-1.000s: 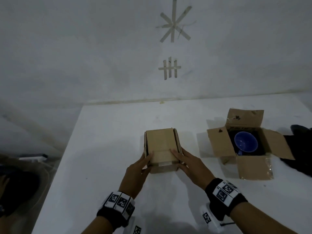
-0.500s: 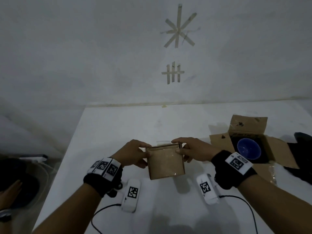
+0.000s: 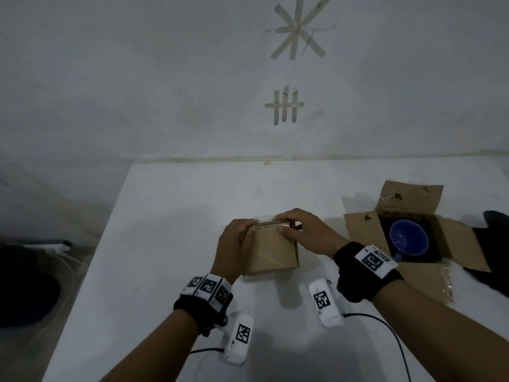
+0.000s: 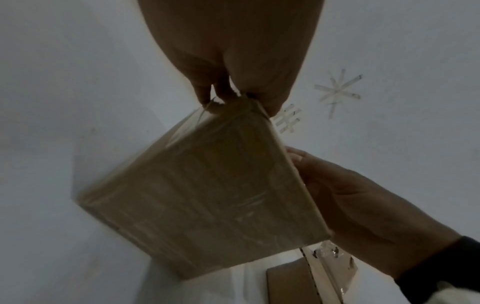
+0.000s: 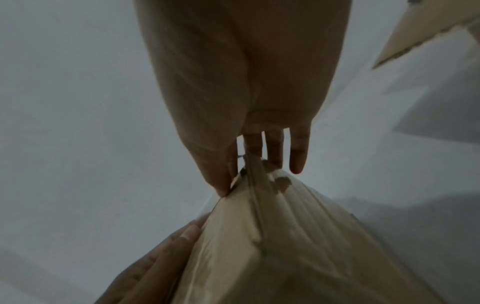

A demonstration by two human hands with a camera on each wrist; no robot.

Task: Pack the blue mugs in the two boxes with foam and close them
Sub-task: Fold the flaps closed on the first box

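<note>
A small closed cardboard box (image 3: 271, 250) stands in the middle of the white table (image 3: 170, 205), tipped toward me, with clear tape along its far top edge. My left hand (image 3: 234, 244) grips its left top corner (image 4: 233, 107). My right hand (image 3: 298, 227) pinches the right top corner (image 5: 249, 179), fingers curled over the far edge. To the right sits a second cardboard box (image 3: 360, 230), flaps spread open, with a blue mug (image 3: 409, 241) set in black foam (image 3: 432, 230) inside it. What the closed box holds is hidden.
The table meets a white wall (image 3: 192, 92) bearing tape marks at the back. A dark object (image 3: 493, 244) lies at the right edge beside the open box. The table's left edge drops off to a dim floor area (image 3: 33, 271).
The closed box was turned over and tipped up toward me. Both hands shifted from its near side edges to its far top corners. The view swung slightly left.
</note>
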